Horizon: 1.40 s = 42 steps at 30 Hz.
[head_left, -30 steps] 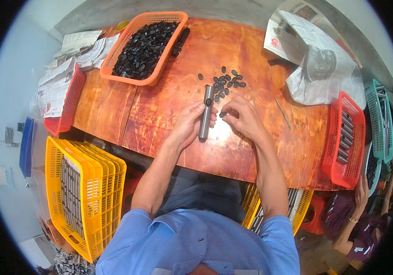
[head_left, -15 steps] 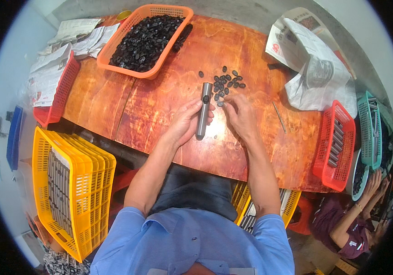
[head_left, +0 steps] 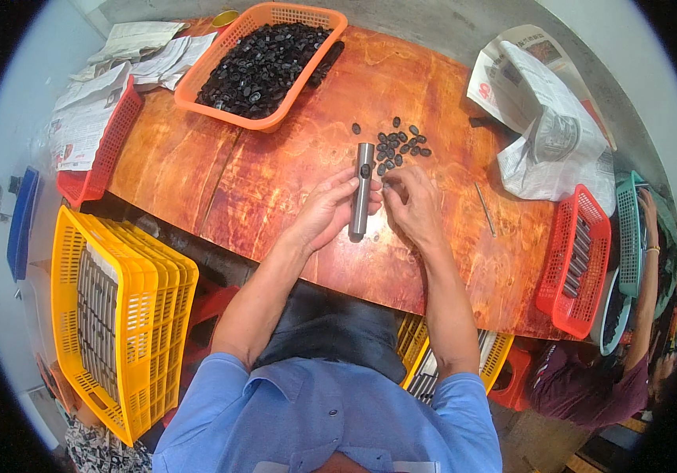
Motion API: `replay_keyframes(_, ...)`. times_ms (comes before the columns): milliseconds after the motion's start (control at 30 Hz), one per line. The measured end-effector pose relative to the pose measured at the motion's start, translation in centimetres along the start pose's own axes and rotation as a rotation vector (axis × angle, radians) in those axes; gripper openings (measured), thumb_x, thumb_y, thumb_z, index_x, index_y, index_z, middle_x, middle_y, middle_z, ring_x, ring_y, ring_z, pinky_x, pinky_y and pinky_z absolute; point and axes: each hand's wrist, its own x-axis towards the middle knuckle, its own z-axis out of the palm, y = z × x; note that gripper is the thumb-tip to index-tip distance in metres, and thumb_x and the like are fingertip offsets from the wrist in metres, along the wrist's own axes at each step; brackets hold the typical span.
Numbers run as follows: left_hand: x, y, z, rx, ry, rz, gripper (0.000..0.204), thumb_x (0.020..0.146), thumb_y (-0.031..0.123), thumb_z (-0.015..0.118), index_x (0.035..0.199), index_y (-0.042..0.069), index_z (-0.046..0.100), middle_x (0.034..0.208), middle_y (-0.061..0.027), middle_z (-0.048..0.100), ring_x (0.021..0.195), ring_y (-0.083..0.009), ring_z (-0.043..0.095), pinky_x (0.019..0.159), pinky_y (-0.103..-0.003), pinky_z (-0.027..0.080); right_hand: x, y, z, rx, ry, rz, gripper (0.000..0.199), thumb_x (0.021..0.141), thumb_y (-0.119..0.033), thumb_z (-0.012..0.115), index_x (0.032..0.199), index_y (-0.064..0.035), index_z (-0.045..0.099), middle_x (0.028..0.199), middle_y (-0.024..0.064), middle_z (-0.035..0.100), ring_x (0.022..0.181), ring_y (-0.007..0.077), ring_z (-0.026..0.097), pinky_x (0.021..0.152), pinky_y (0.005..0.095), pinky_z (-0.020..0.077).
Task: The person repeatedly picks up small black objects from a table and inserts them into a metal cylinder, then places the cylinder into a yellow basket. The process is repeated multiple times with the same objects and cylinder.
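My left hand (head_left: 328, 208) is closed round a silver metal tube (head_left: 359, 206), which stands nearly upright in the view. A black oval piece (head_left: 365, 170) sits in an opening in the tube's upper part. Close by on the right, my right hand (head_left: 415, 208) pinches thumb and forefinger together. A small dark oval piece (head_left: 387, 186) shows at its fingertips, mostly hidden. Several loose black oval pieces (head_left: 393, 141) lie on the wooden table just beyond both hands.
An orange basket (head_left: 183, 101) full of black pieces stands at the far left. A thin metal rod (head_left: 485, 209) lies right of my hands. Crumpled newspaper (head_left: 559, 142) and a red basket (head_left: 543, 303) of tubes are at right. Stacked yellow crates (head_left: 137, 331) stand left. Another person's arm (head_left: 647, 276) reaches in.
My right hand has drawn slightly back from the loose pieces, taking one oval piece from their near edge. The other person at right has stretched an arm toward the green basket.
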Motion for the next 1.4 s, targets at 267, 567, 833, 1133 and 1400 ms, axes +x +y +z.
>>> replay_keyframes(267,0.0,0.0,0.1,-0.022,-0.024,-0.023,0.043,0.106,0.016,0.057,0.144,-0.005,0.049,0.126,-0.0219,0.067,0.111,-0.0314,0.070,0.100,-0.048,0.060,-0.3,0.0,-0.1,-0.097,-0.052,0.006,0.021,0.083,-0.008,0.076,0.104,-0.0057,0.072,0.099,0.0117,0.068,0.094,0.0318,0.067,0.087,0.0423,0.0461)
replay_keyframes(567,-0.1,-0.1,-0.1,-0.004,-0.017,-0.018,0.042,0.107,0.015,0.055,0.144,-0.004,0.048,0.126,-0.0225,0.066,0.113,-0.0333,0.070,0.100,-0.049,0.060,-0.3,-0.8,-0.5,-0.079,-0.044,0.110,0.021,0.084,-0.010,0.076,0.103,-0.0030,0.073,0.102,0.0149,0.067,0.098,0.0355,0.063,0.090,0.0445,0.0443)
replay_keyframes(833,-0.4,0.3,0.5,0.083,-0.014,-0.024,0.047,0.108,0.016,0.055,0.151,-0.002,0.044,0.123,-0.0215,0.067,0.107,-0.0307,0.071,0.094,-0.045,0.062,-0.4,-0.2,-0.3,-0.002,0.094,0.123,0.024,0.081,-0.011,0.078,0.104,-0.0030,0.074,0.100,0.0154,0.068,0.095,0.0332,0.065,0.087,0.0447,0.0461)
replay_keyframes(1133,-0.4,-0.1,0.6,0.153,-0.057,-0.009,0.052,0.110,0.016,0.052,0.158,0.001,0.039,0.128,-0.0105,0.062,0.112,-0.0198,0.066,0.093,-0.040,0.060,-0.3,-1.9,-0.1,0.016,0.174,-0.234,0.030,0.075,-0.008,0.084,0.103,-0.0051,0.073,0.098,0.0125,0.068,0.091,0.0324,0.065,0.080,0.0419,0.0502)
replay_keyframes(1400,-0.6,0.1,1.5,0.197,-0.061,-0.017,0.053,0.110,0.015,0.052,0.159,0.001,0.037,0.126,-0.0095,0.063,0.110,-0.0190,0.065,0.093,-0.037,0.059,-0.4,-1.7,0.0,0.020,0.183,-0.245,0.027,0.076,-0.008,0.083,0.101,-0.0050,0.074,0.094,0.0111,0.066,0.087,0.0305,0.065,0.075,0.0404,0.0499)
